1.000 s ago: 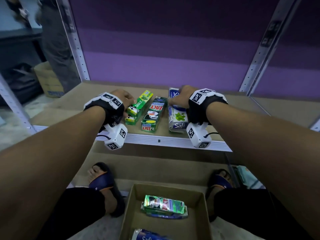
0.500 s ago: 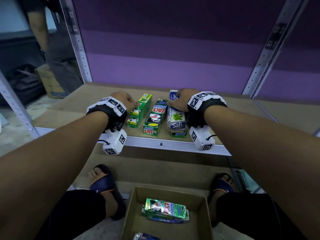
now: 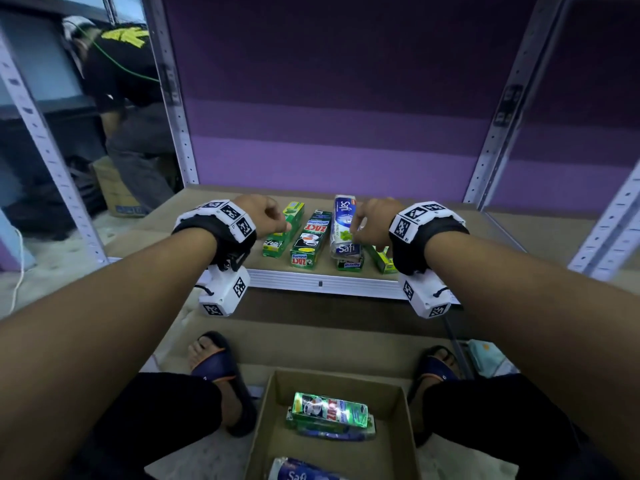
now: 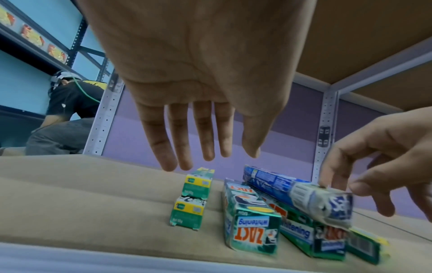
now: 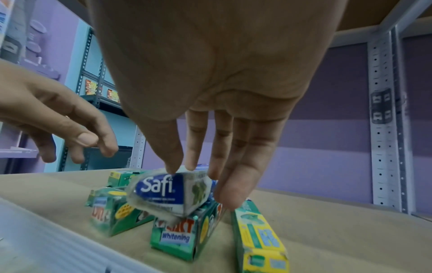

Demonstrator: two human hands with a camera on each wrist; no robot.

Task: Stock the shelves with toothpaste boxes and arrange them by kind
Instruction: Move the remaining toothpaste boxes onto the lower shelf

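Toothpaste boxes lie in a row on the shelf (image 3: 467, 237). At the left is a stack of small green boxes (image 3: 282, 230), then a ZACT box (image 3: 310, 237). A blue-and-white Safi box (image 3: 343, 220) lies tilted on a second ZACT box (image 3: 349, 263), with a green-yellow box (image 3: 382, 259) beside them. My right hand (image 3: 367, 223) pinches the Safi box (image 5: 158, 188) lightly between thumb and fingers; the box is blurred. My left hand (image 4: 210, 158) hovers over the small green stack (image 4: 194, 197) with straight fingers, holding nothing.
An open carton (image 3: 270, 427) stands on the floor between my feet, holding another ZACT box (image 3: 329, 408) and a Safi box (image 3: 301, 474). Another person (image 3: 121, 81) crouches beyond the left upright. Bare shelf board lies left and right of the row.
My left hand has lifted off the small green boxes and straightened its fingers. My right hand has shifted to the Safi box's right side, uncovering the green-yellow box.
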